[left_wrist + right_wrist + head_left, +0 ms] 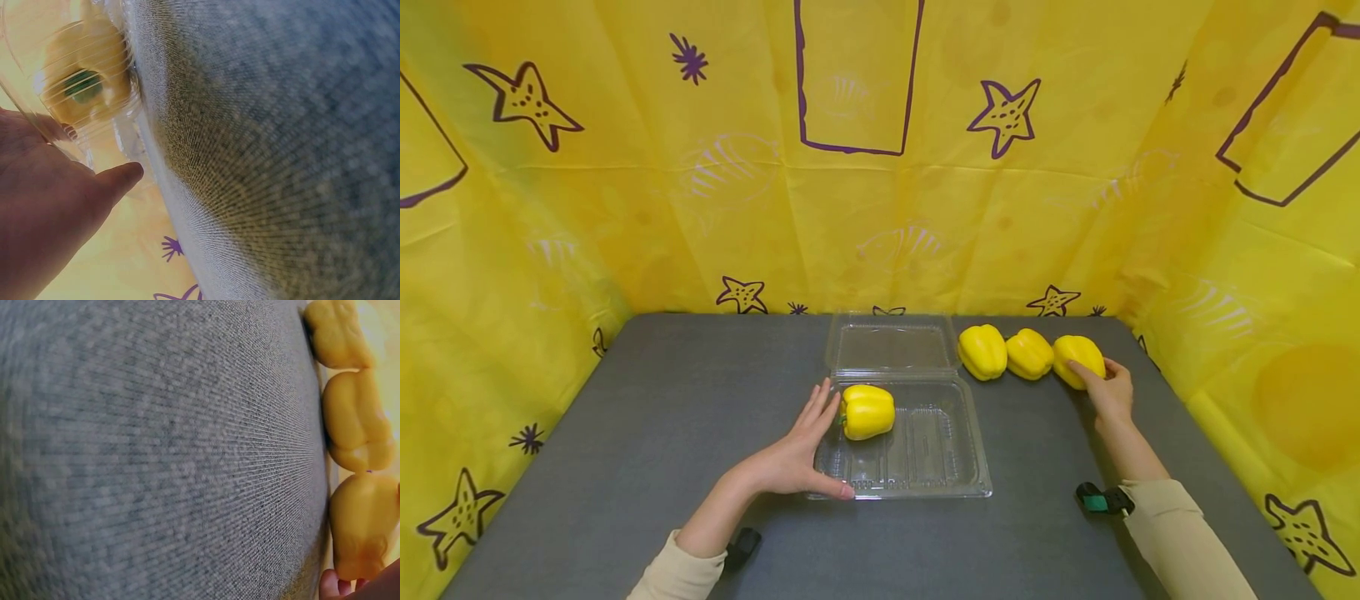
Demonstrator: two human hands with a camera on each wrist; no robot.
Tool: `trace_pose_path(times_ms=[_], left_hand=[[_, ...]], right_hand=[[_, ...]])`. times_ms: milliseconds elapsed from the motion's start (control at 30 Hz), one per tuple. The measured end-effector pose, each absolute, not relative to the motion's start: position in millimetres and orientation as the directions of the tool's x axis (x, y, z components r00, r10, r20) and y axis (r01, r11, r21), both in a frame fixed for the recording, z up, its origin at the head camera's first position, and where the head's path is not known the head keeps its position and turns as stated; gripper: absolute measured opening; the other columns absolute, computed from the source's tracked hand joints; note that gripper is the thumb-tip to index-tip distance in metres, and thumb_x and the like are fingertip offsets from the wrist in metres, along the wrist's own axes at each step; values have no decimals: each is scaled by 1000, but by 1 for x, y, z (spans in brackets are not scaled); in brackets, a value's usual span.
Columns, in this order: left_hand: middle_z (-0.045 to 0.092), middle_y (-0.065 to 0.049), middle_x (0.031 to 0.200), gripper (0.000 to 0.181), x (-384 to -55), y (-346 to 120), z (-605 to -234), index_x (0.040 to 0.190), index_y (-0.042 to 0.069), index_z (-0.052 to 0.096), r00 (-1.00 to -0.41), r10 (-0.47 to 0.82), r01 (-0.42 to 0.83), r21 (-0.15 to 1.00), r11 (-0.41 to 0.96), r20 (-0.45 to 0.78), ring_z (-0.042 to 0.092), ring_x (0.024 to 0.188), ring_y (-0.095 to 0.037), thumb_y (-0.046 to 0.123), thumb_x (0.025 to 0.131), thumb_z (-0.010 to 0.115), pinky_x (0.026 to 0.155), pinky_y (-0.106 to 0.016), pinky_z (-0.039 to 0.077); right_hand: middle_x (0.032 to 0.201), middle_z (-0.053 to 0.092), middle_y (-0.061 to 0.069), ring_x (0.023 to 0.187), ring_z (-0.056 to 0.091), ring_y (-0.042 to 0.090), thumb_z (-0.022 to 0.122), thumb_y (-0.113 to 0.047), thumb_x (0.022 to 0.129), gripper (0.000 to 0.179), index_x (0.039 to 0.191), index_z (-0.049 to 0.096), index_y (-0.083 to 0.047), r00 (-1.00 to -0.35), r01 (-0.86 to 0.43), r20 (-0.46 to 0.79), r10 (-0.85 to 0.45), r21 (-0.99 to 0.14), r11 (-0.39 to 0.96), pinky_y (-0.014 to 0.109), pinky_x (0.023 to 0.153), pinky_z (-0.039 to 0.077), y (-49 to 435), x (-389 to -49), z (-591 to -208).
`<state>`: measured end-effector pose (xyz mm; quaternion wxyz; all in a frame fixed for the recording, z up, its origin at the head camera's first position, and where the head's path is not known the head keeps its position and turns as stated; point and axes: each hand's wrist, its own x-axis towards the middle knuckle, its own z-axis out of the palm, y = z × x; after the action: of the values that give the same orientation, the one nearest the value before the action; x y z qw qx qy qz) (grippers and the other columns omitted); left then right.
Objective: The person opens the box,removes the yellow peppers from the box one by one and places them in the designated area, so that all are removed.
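A clear plastic clamshell container lies on the table with its lid folded back. One yellow bell pepper sits in the left part of its base, green stem toward the left. My left hand rests at the container's left side, fingers extended and thumb along the front edge. To the right of the lid stand three more yellow bell peppers in a row. My right hand holds the rightmost bell pepper, thumb on its near side and fingers at its right; the pepper also shows in the right wrist view.
The left bell pepper and the middle bell pepper of the row stand close together near the table's back edge. A dark grey cloth covers the table. Yellow patterned curtains enclose the back and sides.
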<state>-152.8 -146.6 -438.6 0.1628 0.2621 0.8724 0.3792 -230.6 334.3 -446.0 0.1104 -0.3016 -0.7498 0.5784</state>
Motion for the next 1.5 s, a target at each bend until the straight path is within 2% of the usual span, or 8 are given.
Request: trace_pose_path(times_ms=[300, 533, 633, 900, 1267, 1500], left_hand=[[-25, -6, 160, 132, -153, -146, -439, 157, 8, -2, -810, 580, 336, 744, 577, -84, -22, 145, -30, 52, 68, 85, 109, -67, 10], [-24, -8, 160, 132, -153, -146, -438, 157, 8, -2, -810, 580, 335, 745, 577, -85, -22, 145, -31, 52, 68, 85, 108, -68, 12], [-25, -5, 159, 132, -153, -146, -438, 157, 9, -3, -810, 578, 327, 743, 584, -97, -22, 145, -29, 53, 68, 85, 109, -67, 12], [-23, -9, 160, 131, -153, -146, -439, 157, 8, -1, -813, 578, 345, 744, 572, -67, -20, 145, -32, 50, 68, 86, 108, -67, 13], [-25, -3, 160, 133, -153, -147, -439, 157, 10, -2, -813, 574, 324, 741, 588, -99, -23, 144, -25, 53, 66, 86, 110, -64, 12], [-26, -3, 159, 134, -153, -146, -438, 157, 10, -3, -812, 575, 320, 744, 587, -104, -23, 144, -25, 52, 66, 86, 110, -64, 12]], right_hand=[[147, 32, 19, 126, 35, 30, 71, -44, 86, 90, 150, 26, 0, -814, 333, -190, 549, -927, 173, 40, 107, 31, 335, -231, -447], [150, 30, 21, 130, 33, 32, 70, -44, 87, 91, 151, 22, 0, -823, 338, -193, 534, -922, 188, 42, 109, 29, 336, -230, -447], [151, 30, 20, 131, 33, 32, 70, -43, 88, 90, 152, 22, 0, -823, 339, -192, 534, -921, 191, 42, 109, 29, 336, -230, -448], [151, 29, 22, 132, 32, 35, 69, -43, 88, 91, 151, 22, 0, -825, 349, -183, 535, -909, 228, 44, 109, 29, 338, -228, -448], [148, 32, 20, 131, 34, 33, 72, -42, 87, 89, 150, 25, 0, -826, 327, -150, 544, -912, 246, 43, 106, 32, 337, -223, -447], [148, 34, 17, 130, 35, 30, 72, -39, 86, 85, 149, 29, -2, -826, 294, -94, 556, -913, 282, 40, 102, 35, 335, -218, -442]])
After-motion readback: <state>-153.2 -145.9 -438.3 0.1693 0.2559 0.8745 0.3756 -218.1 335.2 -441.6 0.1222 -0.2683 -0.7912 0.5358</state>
